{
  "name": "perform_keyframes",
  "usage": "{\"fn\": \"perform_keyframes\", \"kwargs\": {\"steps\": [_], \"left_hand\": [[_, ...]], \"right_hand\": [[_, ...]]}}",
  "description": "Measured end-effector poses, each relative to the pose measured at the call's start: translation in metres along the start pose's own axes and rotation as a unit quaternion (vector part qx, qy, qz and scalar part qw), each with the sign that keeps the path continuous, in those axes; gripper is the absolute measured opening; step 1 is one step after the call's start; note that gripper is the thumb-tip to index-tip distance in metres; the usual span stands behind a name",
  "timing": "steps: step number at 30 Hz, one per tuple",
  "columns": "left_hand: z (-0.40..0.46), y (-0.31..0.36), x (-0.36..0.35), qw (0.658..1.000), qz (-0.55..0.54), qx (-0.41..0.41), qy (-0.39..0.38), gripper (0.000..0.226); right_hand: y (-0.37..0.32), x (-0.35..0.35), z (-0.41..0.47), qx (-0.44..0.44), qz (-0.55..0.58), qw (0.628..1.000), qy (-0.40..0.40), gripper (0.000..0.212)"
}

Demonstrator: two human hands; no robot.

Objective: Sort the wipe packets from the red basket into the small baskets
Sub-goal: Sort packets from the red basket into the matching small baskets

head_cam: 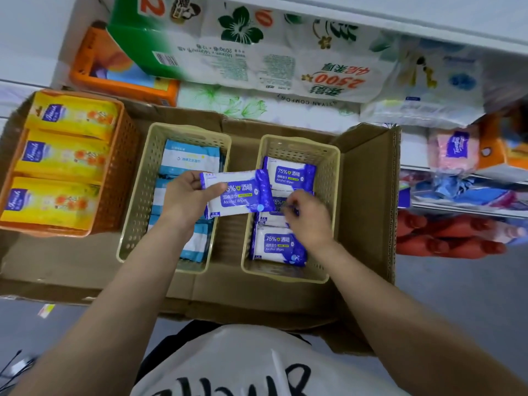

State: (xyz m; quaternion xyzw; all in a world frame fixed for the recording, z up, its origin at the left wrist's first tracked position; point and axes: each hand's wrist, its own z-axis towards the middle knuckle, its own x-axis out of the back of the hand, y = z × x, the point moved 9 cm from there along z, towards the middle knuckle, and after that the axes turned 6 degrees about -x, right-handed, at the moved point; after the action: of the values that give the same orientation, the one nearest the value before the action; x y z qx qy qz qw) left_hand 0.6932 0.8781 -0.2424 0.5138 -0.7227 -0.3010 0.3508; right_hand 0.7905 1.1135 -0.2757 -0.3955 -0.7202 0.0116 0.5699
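Now my left hand [188, 195] holds a blue-and-white wipe packet [237, 192] by its left end, thumb curled over the front and fingers behind, so the packet hangs level in the air between the two beige baskets. Its printed face (75% and "Alcohol Wipes") points up at me. Just right of that packet my right hand [307, 214] is down inside the right beige basket [333, 172], fingers curled and pinching at the edge of a blue packet lying there [275, 208]; how firm the grip is I cannot tell. Beyond this hand, at the far end of the same basket, lies another matching packet [290, 174], and nearer me than the hand lies a third [278, 245], all face up.

Under my left wrist sits the left beige basket [143, 192], filled with a row of light-blue packets [190, 160]. Further left of that hand an orange basket [123, 167] carries three yellow packs [63, 160] laid one after another. All three baskets rest in an opened cardboard box [368, 201], whose right flap stands up just beyond my right hand. Past both hands, large paper-roll packs [257, 52] are stacked. Well to the right of my right hand, a red basket [445, 235] shows, blurred.
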Motion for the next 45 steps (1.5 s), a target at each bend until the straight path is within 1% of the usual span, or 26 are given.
{"fn": "perform_keyframes", "kwargs": {"steps": [1,2,3,4,5,6,7,8,9,10,12,13,14,15,17,19,22,25,28,29,30,32,34,38,45], "left_hand": [[0.0,0.002,-0.005,1.0,0.011,-0.008,-0.02,0.03],[0.0,0.005,-0.012,0.999,0.026,-0.016,-0.044,0.029],[-0.002,0.008,-0.02,0.997,0.041,-0.023,-0.068,0.027],[-0.004,0.012,-0.03,0.994,0.047,-0.03,-0.09,0.025],[-0.005,0.016,-0.04,0.992,0.045,-0.037,-0.109,0.024],[-0.006,0.02,-0.05,0.991,0.037,-0.043,-0.124,0.024],[-0.006,0.022,-0.059,0.99,0.034,-0.05,-0.131,0.025],[-0.005,0.024,-0.066,0.99,0.037,-0.057,-0.126,0.026],[-0.002,0.025,-0.069,0.99,0.056,-0.071,-0.107,0.026],[0.001,0.026,-0.069,0.989,0.09,-0.094,-0.075,0.027],[0.004,0.028,-0.068,0.974,0.171,-0.146,-0.018,0.035],[0.004,0.026,-0.07,0.968,0.196,-0.158,-0.013,0.04],[0.004,0.021,-0.074,0.965,0.21,-0.156,-0.024,0.045],[0.003,0.014,-0.079,0.964,0.219,-0.146,-0.043,0.047],[0.002,0.001,-0.086,0.963,0.228,-0.126,-0.072,0.046],[0.004,-0.006,-0.087,0.968,0.213,-0.111,-0.07,0.043],[0.007,-0.011,-0.084,0.977,0.185,-0.083,-0.062,0.043],[0.009,-0.012,-0.083,0.977,0.184,-0.074,-0.079,0.045],[0.011,-0.015,-0.083,0.976,0.187,-0.067,-0.085,0.045],[0.012,-0.015,-0.083,0.976,0.187,-0.067,-0.084,0.045],[0.012,-0.016,-0.083,0.977,0.187,-0.067,-0.082,0.045],[0.013,-0.019,-0.083,0.978,0.18,-0.062,-0.081,0.045],[0.014,-0.022,-0.084,0.98,0.173,-0.058,-0.082,0.045],[0.013,-0.025,-0.084,0.982,0.16,-0.055,-0.08,0.045],[0.012,-0.023,-0.085,0.981,0.165,-0.065,-0.071,0.044]], "right_hand": [[0.0,0.026,0.006,-0.032,0.091,0.993,0.06,0.01],[-0.004,0.047,0.013,-0.052,0.169,0.981,0.08,0.013],[-0.015,0.058,0.021,-0.051,0.224,0.972,0.049,0.019],[-0.03,0.062,0.029,-0.033,0.24,0.97,-0.024,0.026],[-0.048,0.059,0.033,-0.004,0.217,0.97,-0.113,0.03],[-0.062,0.052,0.033,0.023,0.169,0.966,-0.192,0.03],[-0.068,0.046,0.033,0.038,0.118,0.962,-0.244,0.027],[-0.066,0.042,0.036,0.038,0.079,0.96,-0.264,0.022],[-0.062,0.043,0.041,0.027,0.062,0.963,-0.26,0.017],[-0.055,0.047,0.049,0.013,0.062,0.969,-0.239,0.015],[-0.038,0.062,0.067,-0.013,0.056,0.985,-0.16,0.016],[-0.029,0.069,0.074,-0.023,0.046,0.991,-0.124,0.017],[-0.02,0.07,0.081,-0.03,0.033,0.994,-0.105,0.018],[-0.014,0.068,0.086,-0.031,0.019,0.994,-0.102,0.018],[-0.011,0.056,0.093,-0.018,-0.019,0.993,-0.116,0.016],[-0.013,0.043,0.1,0.002,-0.052,0.992,-0.117,0.016],[-0.021,0.027,0.104,0.023,-0.076,0.992,-0.095,0.018],[-0.023,0.018,0.102,0.045,-0.117,0.992,-0.024,0.029],[-0.017,0.018,0.088,0.046,-0.129,0.99,0.045,0.042],[-0.013,0.017,0.084,0.042,-0.128,0.99,0.05,0.044],[-0.009,0.013,0.082,0.034,-0.118,0.992,0.036,0.045],[-0.001,0.003,0.08,0.021,-0.097,0.995,-0.016,0.049],[0.003,-0.003,0.082,0.017,-0.091,0.995,-0.043,0.052],[0.004,-0.007,0.086,0.014,-0.089,0.995,-0.04,0.054],[-0.002,-0.011,0.084,0.015,-0.155,0.987,-0.035,0.056]]}}
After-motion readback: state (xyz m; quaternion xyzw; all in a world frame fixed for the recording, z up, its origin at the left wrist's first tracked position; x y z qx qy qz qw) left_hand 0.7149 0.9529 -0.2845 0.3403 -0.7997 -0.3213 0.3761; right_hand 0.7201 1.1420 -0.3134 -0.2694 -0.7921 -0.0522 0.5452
